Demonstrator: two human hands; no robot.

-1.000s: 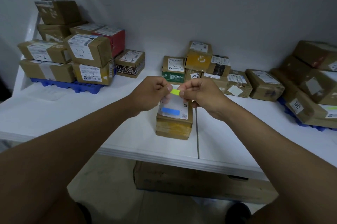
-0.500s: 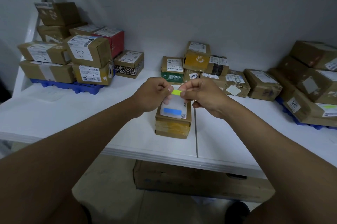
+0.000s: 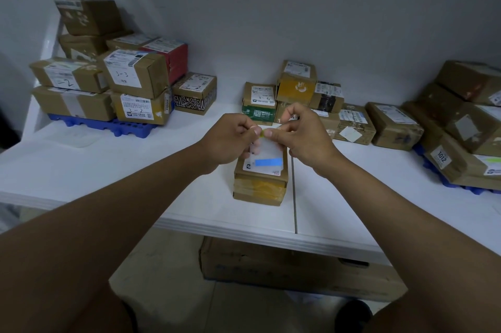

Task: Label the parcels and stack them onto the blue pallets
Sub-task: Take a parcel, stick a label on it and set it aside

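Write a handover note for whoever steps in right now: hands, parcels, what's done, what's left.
Left hand and right hand pinch a small yellow-green label between them, above the parcel at the table's front edge.
That parcel carries a blue strip; the held label is not on it yet.
Done: parcels are stacked on the left blue pallet and the right blue pallet.
Left: apply the label, stack this parcel, then handle the loose parcels by the wall.

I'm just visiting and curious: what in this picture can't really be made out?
- Yellow-green sticker: head view, mostly covered by left hand and right hand.
- Parcel: label print too small and washed out.
- Right blue pallet: buried under boxes, cut by frame edge.
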